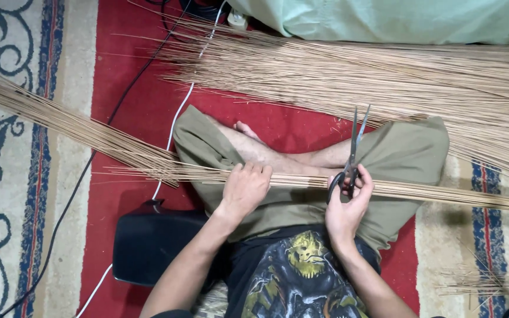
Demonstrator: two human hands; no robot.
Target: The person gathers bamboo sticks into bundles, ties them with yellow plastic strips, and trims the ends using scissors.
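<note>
The left hand (245,187) clasps a thin bundle of sticks (301,179) lying crosswise over the lap, while the right hand (347,203) holds scissors (351,156), blades narrowly parted, pointing away just beyond the bundle.

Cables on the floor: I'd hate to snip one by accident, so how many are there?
2: a black cable crossing the red rug's left edge, and a white cable beside it passing the left knee. Others may be hidden under the sticks.

Bright, even indoor light, colours saturated.

Soft from above, no glare; faint shadows under the forearms and beside the black cushion (148,244). Sharp at centre, slight softness and wide-angle bending toward the edges, thin sticks (384,76) merging at far right.
</note>
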